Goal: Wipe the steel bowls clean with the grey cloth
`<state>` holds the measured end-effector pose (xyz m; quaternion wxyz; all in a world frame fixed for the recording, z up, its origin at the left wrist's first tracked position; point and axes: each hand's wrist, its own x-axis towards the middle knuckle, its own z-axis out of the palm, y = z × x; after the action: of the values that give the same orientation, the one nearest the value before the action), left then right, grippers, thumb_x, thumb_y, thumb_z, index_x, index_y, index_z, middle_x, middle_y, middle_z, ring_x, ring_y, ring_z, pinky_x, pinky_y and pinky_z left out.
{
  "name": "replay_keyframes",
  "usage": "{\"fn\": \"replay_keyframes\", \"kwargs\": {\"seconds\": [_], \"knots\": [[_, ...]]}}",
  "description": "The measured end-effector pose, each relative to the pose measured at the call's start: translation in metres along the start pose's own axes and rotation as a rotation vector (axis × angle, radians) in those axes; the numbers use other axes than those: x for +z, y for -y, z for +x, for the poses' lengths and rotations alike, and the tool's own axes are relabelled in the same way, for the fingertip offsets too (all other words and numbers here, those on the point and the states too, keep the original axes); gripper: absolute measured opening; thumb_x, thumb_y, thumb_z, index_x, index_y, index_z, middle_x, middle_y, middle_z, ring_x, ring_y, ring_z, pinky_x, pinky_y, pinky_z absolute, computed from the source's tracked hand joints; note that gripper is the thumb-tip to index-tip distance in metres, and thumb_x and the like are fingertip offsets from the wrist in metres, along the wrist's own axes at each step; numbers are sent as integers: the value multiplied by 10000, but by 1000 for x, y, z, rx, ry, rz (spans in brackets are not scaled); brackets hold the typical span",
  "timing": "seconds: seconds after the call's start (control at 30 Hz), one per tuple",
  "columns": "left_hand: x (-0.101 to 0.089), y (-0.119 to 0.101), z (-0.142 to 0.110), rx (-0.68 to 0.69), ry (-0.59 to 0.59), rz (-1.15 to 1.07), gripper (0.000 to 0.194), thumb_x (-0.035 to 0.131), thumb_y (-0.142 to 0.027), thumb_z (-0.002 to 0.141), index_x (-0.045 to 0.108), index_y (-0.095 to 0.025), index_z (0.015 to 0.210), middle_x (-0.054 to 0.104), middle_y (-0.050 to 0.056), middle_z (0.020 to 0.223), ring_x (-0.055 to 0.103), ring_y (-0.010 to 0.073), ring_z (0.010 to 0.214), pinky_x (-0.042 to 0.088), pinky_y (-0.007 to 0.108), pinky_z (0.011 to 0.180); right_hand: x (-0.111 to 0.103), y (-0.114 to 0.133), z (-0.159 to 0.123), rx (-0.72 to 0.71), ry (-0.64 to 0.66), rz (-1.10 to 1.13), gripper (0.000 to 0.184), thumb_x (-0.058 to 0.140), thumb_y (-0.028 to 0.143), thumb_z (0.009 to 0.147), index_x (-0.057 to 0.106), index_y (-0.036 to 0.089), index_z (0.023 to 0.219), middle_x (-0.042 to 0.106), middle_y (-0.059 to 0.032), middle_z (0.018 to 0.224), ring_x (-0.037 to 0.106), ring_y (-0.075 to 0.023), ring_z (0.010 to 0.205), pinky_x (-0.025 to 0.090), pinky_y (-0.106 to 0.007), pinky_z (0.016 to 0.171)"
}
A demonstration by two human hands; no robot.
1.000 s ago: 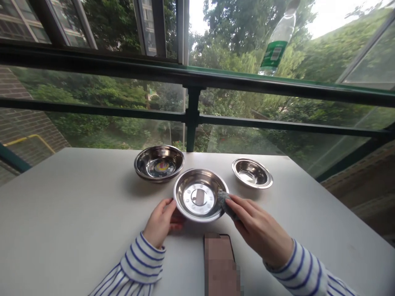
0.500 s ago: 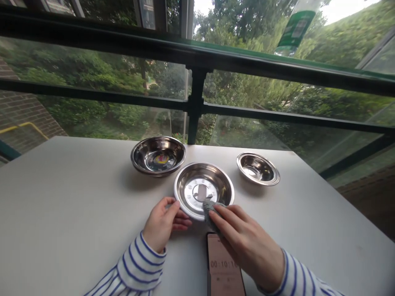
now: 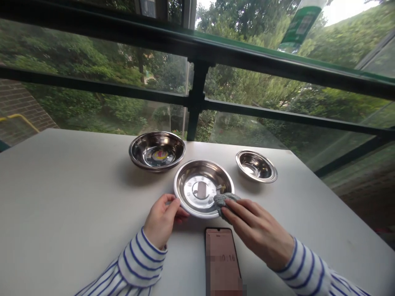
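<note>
A shiny steel bowl (image 3: 200, 181) sits in the middle of the white table (image 3: 61, 197). My left hand (image 3: 162, 220) pinches its near left rim with thumb and fingers curled. My right hand (image 3: 256, 230) presses a small grey cloth (image 3: 222, 200) against the bowl's near right inner wall, fingers closed over the cloth. Both wrists wear blue-and-white striped sleeves.
A larger steel bowl (image 3: 156, 150) stands behind to the left, a smaller one (image 3: 256, 165) to the right. A phone (image 3: 222, 261) showing a timer lies near the front edge. A dark railing (image 3: 197, 102) and glass run behind the table; a bottle (image 3: 300, 24) stands on the rail.
My right hand slid the cloth along the bowl's near rim, from the right side to the front, then back to the right. My left hand stayed on the rim. The view tilted down.
</note>
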<state>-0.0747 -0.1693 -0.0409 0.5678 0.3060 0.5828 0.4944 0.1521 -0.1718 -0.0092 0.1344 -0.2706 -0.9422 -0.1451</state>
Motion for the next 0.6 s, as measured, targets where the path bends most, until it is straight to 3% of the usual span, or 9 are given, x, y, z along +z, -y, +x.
{"fn": "replay_keyframes", "kwargs": {"seconds": [0.23, 0.47, 0.6], "knots": [[-5, 4, 4, 13, -10, -53, 229, 634, -328, 627, 492, -171, 715, 629, -8, 459, 579, 131, 449, 426, 222, 458, 16, 41, 47, -16, -72, 68, 310, 365, 126, 881, 572, 47, 1098, 607, -170, 1064, 543, -226, 856, 504, -376, 708], [-3, 4, 4, -1, 1, -21, 224, 620, -345, 640, 491, -170, 692, 650, 32, 474, 589, 148, 437, 419, 235, 454, 7, 14, 16, 16, -14, 24, 281, 405, 127, 879, 566, 96, 1107, 602, -141, 1092, 523, -230, 941, 478, -371, 740], [1, 3, 0, -24, 7, -52, 212, 608, -337, 660, 481, -171, 693, 658, 33, 491, 594, 141, 459, 424, 230, 471, 11, 21, 26, 23, -10, 5, 268, 413, 142, 879, 571, 84, 1088, 608, -138, 1059, 523, -232, 891, 471, -366, 711]]}}
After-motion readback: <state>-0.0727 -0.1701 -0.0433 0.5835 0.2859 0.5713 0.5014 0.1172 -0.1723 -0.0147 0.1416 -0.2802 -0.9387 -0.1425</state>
